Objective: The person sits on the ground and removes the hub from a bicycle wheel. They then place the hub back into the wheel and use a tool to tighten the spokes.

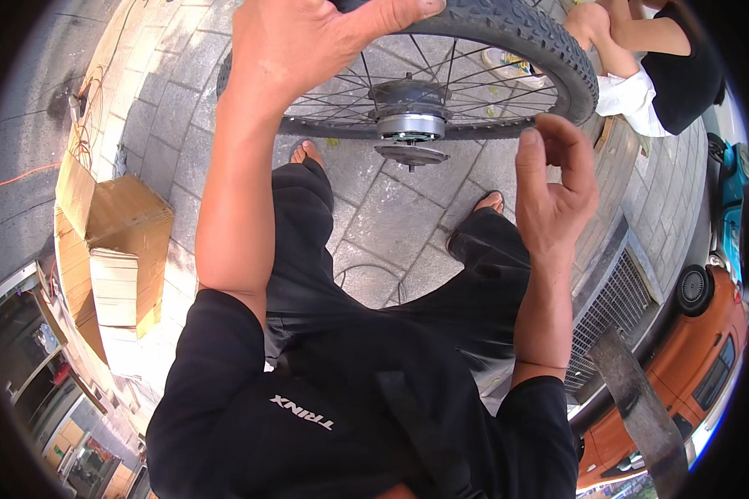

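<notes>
A bicycle wheel (577, 79) with a knobby black tire and black spokes is held up over the paving. My left hand (304, 46) is closed on the tire at the top, its thumb stretched along it. The hub (410, 116) has a silver ring with green parts showing, and a dark disc (410, 154) on the axle below. My right hand (556, 183) is just below the right side of the tire, fingers loosely curled and apart from the thumb, with nothing visible in them.
Cardboard boxes (116, 249) stand at left beside a kerb and road with an orange cord. Another person (666, 91) sits at upper right. A metal grate (620, 299), a dark post (641, 399), an orange car (695, 374) and a teal vehicle (734, 191) are at right.
</notes>
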`<action>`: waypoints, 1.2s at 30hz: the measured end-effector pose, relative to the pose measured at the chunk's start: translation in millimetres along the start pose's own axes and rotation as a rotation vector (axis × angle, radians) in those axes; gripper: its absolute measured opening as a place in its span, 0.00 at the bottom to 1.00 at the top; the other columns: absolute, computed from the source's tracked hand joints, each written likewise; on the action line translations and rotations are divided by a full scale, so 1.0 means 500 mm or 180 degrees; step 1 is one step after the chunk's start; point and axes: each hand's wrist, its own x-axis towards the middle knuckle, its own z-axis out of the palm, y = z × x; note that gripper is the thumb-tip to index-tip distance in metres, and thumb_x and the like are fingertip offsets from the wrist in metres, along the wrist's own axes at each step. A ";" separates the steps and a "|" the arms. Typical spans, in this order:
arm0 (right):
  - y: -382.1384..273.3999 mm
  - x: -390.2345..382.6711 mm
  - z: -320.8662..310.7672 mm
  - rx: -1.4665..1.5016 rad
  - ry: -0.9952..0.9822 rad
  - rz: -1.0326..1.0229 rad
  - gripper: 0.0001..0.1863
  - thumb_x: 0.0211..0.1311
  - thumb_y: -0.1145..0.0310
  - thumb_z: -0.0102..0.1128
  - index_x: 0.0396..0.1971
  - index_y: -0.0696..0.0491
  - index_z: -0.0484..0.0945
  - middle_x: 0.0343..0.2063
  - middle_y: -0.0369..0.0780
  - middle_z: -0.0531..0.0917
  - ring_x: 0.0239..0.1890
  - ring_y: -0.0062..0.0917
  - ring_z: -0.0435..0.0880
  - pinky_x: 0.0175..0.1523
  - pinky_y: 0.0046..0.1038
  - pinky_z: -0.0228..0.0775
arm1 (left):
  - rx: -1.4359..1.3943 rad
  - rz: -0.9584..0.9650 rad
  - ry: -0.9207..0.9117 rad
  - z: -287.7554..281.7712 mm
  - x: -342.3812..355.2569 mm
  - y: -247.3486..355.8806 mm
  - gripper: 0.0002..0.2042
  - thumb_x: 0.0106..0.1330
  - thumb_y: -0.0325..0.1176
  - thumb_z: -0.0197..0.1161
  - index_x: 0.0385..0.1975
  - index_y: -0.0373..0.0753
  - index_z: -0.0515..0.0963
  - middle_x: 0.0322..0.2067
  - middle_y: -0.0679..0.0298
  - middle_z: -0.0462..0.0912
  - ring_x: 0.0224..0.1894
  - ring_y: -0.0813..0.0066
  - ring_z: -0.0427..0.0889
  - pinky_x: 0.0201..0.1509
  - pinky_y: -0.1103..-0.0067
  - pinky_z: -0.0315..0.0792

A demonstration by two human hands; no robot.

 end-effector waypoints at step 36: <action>0.322 -0.197 0.235 -0.1650 -0.3830 -0.1424 0.10 0.56 0.75 0.64 0.38 0.55 0.87 0.40 0.44 0.89 0.49 0.41 0.88 0.54 0.42 0.81 | 0.0624 0.0056 -0.0162 -0.047 0.007 -0.024 0.30 0.62 0.68 0.74 0.36 0.41 0.91 0.28 0.60 0.90 0.36 0.56 0.91 0.40 0.66 0.81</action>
